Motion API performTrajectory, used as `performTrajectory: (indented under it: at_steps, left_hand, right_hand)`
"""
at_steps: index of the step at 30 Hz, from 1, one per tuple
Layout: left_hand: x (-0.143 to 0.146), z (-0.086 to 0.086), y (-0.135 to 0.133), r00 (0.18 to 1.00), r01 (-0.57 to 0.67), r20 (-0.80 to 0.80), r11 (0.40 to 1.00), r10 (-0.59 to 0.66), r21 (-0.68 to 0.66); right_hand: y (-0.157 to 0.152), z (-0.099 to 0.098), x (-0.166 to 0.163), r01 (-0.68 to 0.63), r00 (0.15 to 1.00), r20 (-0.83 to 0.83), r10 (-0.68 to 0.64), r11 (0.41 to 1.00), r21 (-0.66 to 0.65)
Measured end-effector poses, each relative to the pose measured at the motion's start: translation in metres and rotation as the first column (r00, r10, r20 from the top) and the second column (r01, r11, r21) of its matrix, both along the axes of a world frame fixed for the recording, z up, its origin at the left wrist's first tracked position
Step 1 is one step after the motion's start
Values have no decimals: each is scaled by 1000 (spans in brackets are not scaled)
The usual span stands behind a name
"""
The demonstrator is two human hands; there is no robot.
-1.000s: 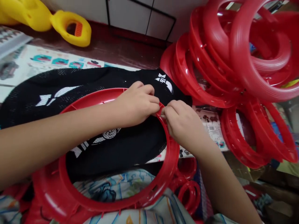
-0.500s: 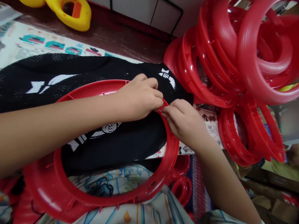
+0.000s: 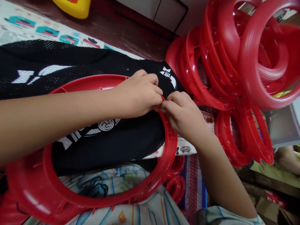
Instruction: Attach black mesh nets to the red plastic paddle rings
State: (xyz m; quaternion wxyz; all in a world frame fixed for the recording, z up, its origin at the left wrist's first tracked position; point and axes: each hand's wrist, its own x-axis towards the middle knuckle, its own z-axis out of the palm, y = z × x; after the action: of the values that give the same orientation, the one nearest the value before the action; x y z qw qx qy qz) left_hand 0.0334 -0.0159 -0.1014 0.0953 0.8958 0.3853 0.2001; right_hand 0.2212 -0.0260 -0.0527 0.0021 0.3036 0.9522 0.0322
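Note:
A large red plastic ring [image 3: 171, 140] with small ribs and pegs rests partly over my lap and partly over a black cloth [image 3: 117, 150] with white printing. Both hands meet at the ring's far right rim. My left hand [image 3: 145, 93] reaches across the opening, its fingers curled and pinching the rim. From the right, my right hand [image 3: 181, 111] grips the same spot with bent fingers, thumb and fingertips close to the left ones. Anything small between the fingertips is hidden.
Many similar red rings [image 3: 211, 62] are piled at the right. More red rings [image 3: 174, 187] lie below, beside my lap. A yellow plastic part [image 3: 77, 7] sits at the top left near a printed sheet [image 3: 47, 31]. Part of another person's arm [image 3: 288, 159] shows at the far right.
The view has shifted slightly, so the yellow part sits farther out of frame. Both hands stay at the same place on the ring's rim, with little change in grip.

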Motion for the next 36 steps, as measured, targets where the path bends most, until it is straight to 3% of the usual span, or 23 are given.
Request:
performTrajectory:
  at_steps: [9, 17, 24, 27, 32, 36]
  left_hand:
    - [-4, 1, 0, 1000, 26, 4, 999, -26, -34]
    - [-8, -10, 3, 995, 75, 57, 995, -79, 68]
    - [-2, 1, -4, 998, 6, -56, 1000, -5, 31]
    - [-3, 5, -4, 996, 13, -93, 1000, -12, 11]
    - [-4, 3, -1, 990, 31, -138, 999, -29, 16]
    - [-2, -2, -3, 994, -2, -106, 995, 12, 97]
  right_hand:
    - [-5, 18, -17, 131, 974, 194, -117, 989, -63]
    - [-12, 14, -19, 289, 949, 152, -275, 954, -75]
    - [-13, 11, -23, 170, 973, 162, -165, 985, -16]
    - [-10, 11, -21, 141, 982, 141, -129, 987, -77]
    - [-12, 14, -14, 176, 984, 66, -165, 950, -256]
    - [-26, 13, -8, 211, 975, -42, -220, 964, -163]
